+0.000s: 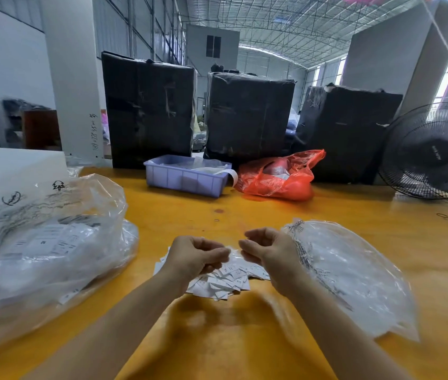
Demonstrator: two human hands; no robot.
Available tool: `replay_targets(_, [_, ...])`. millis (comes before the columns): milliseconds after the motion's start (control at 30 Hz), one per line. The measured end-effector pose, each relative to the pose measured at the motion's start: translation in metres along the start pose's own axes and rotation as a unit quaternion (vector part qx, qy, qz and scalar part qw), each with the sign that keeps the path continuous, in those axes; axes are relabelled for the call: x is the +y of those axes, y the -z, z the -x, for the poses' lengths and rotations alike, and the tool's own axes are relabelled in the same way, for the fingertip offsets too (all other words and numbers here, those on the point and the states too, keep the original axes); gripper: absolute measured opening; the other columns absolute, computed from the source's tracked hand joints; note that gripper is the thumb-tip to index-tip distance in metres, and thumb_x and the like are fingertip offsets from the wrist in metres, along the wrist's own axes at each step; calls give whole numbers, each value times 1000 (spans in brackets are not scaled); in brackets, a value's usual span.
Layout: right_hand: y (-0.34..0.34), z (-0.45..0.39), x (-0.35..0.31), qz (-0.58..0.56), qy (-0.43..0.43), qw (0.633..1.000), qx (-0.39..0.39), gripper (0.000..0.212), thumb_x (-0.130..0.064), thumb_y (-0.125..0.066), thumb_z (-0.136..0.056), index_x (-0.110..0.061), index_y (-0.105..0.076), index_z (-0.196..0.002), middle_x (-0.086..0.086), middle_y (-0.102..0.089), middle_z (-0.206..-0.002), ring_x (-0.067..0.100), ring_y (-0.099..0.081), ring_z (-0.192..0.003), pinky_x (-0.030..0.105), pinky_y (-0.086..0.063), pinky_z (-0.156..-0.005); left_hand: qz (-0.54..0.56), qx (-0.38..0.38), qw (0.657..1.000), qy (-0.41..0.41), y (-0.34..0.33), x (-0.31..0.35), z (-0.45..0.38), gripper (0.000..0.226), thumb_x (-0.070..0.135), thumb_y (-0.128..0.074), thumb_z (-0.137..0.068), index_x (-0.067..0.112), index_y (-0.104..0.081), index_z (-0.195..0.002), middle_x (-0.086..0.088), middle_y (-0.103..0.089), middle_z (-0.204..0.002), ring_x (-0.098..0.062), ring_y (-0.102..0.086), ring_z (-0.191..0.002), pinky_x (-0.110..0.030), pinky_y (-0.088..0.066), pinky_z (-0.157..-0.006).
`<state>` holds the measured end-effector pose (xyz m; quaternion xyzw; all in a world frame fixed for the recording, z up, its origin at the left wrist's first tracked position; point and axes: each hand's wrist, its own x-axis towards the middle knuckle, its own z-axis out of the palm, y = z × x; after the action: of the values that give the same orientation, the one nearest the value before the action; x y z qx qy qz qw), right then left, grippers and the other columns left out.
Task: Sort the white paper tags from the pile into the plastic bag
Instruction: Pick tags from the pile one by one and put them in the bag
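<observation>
Both forearms reach in from the lower edge over the yellow bench [244,338]. Left hand [194,256] hovers above the left side of the tag pile [225,281], fingers curled inward toward the thumb; whether it pinches a tag cannot be told. Right hand [271,250] hovers above the right side of the pile, fingers likewise curled, thumb and forefinger tips near each other; a hold on anything cannot be confirmed, as the thin film at its fingertips is blurred.

Tags: small white slips with dark print, heaped loosely on the bench directly beneath and between the two hands. Clear bag [354,275] lies flat on the bench just right of the right hand, touching the wrist, with a printed strip along its near-left edge; its contents cannot be made out.

Left of the pile, apart from it: a large crumpled clear sack [47,242] holding printed white packets, with a white box [11,171] behind it.

Far side of the bench: a lilac bin [187,176] holding pale sheets, and just to its right a red bag [280,175]. Behind these stand three black-wrapped bales [247,113] in a row. A black fan [434,152] stands at the far right edge.
</observation>
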<state>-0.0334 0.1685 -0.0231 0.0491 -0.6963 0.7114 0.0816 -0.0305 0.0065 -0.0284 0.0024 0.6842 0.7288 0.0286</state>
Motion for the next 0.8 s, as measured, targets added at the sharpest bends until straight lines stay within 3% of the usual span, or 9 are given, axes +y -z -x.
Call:
replay_targets(100, [1, 2, 4, -2, -19, 1000, -18, 15, 5, -68, -79, -3, -63, -92, 10, -63, -73, 16, -63, -60, 22, -55, -59, 0, 30, 999, -23, 0, -2, -2, 12, 9, -77, -74, 3, -67, -78, -1, -68, -57, -4, -57, -45, -14, -45, -45])
replay_targets(233, [0, 4, 5, -42, -28, 999, -10, 12, 8, -60, -85, 0, -60, -95, 18, -60, -81, 16, -66, -58, 23, -57, -60, 60, 25, 998, 26, -1, -3, -4, 7, 4, -75, -75, 6, -69, -76, -1, -62, -58, -6, -52, -46, -14, -45, -46])
replay_targets(333, [1, 6, 6, -25, -50, 998, -33, 10, 5, -58, -88, 4, -62, -98, 16, -62, -75, 16, -66, -59, 24, -56, -60, 99, 45, 994, 33, -4, -3, -5, 7, 11, -74, -77, 7, -68, -78, 0, -67, -62, -8, -53, -53, -16, -45, -47])
replay_targets(467, [-2, 11, 7, 15, -63, 993, -94, 5, 0, -60, -89, 0, -65, -88, 15, -63, -69, 16, -65, -57, 24, -56, -59, 101, 65, 993, 8, -4, -2, -5, 15, 19, -74, -77, 7, -67, -81, -4, -63, -73, -13, -54, -65, -22, -43, -59])
replay_targets(567, [-4, 13, 6, 9, -69, 992, -109, 5, -3, -61, -88, -2, -64, -84, 15, -63, -69, 17, -65, -58, 25, -56, -59, 96, 63, 993, 0, -1, -2, -5, 16, 19, -74, -76, 6, -66, -76, -6, -62, -72, -14, -52, -63, -22, -43, -58])
replay_targets(733, [-2, 11, 4, -46, -82, 993, -73, 7, -8, -59, -90, -3, -59, -86, 14, -69, -82, 23, -69, -71, 29, -57, -64, 116, 26, 993, 6, -1, -2, -5, 10, 13, -67, -83, 4, -65, -83, -1, -71, -67, -9, -62, -57, -16, -50, -51])
replay_targets(800, [-1, 10, 3, -64, -74, 994, -47, 5, -7, -58, -91, -5, -57, -87, 10, -71, -76, 23, -70, -70, 31, -55, -66, 89, -11, 996, 5, -3, -2, -3, 8, 7, -67, -84, 2, -63, -88, -2, -72, -69, -9, -65, -58, -16, -51, -54])
